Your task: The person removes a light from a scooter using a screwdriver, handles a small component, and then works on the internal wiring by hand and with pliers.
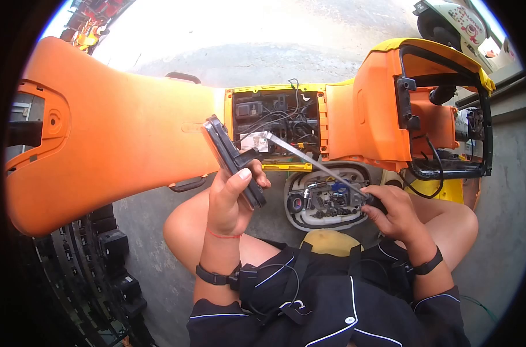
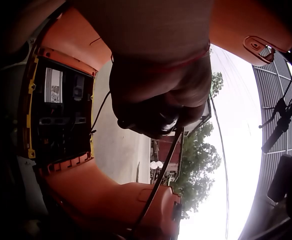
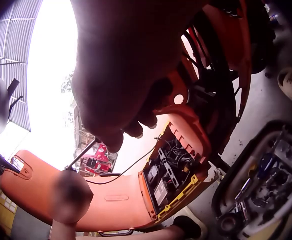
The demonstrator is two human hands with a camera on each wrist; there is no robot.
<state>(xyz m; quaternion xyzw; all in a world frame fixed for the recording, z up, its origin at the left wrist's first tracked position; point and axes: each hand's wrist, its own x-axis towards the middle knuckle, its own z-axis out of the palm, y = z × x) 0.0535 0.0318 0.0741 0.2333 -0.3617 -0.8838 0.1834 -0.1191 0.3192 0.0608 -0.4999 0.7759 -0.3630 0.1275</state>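
Observation:
My left hand (image 1: 228, 196) holds up a flat, dark rectangular part (image 1: 225, 144) with a short black tab sticking out of one side. The thumb lies along its near face. In my right hand (image 1: 397, 211) is the dark handle of a tool with a long, thin metal shaft (image 1: 315, 163). That shaft slants up and left, and its far end stands close beside the dark part in the head view. Beyond both hands lies the open compartment (image 1: 277, 121) of an orange vehicle body, with black wires and boxes inside. The left wrist view hides most of the held part behind the hand.
The long orange body (image 1: 130, 121) stretches across in front, with an open black-rimmed frame (image 1: 488, 133) at its right end. On the floor between my legs sits a tray (image 1: 292, 214) of tools and small parts. Black parts (image 1: 112, 243) are stacked at the left.

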